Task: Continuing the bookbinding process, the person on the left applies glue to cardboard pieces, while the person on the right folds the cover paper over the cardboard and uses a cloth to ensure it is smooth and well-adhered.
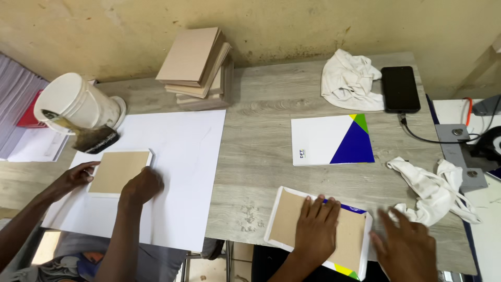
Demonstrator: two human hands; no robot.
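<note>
Pressing flat, the open left hand (pixel 314 230) pins a brown cardboard square (pixel 318 230) on a white printed sheet (pixel 271 237), while the empty, spread right hand (pixel 407 248) rests beside it on the desk (pixel 261 130).

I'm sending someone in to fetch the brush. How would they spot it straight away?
Start at the grey wooden table and go to its far left end, where a white bucket lies tipped on its side. The brush rests at the bucket's mouth, on the big white sheet. It alone has dark bristles.
</note>
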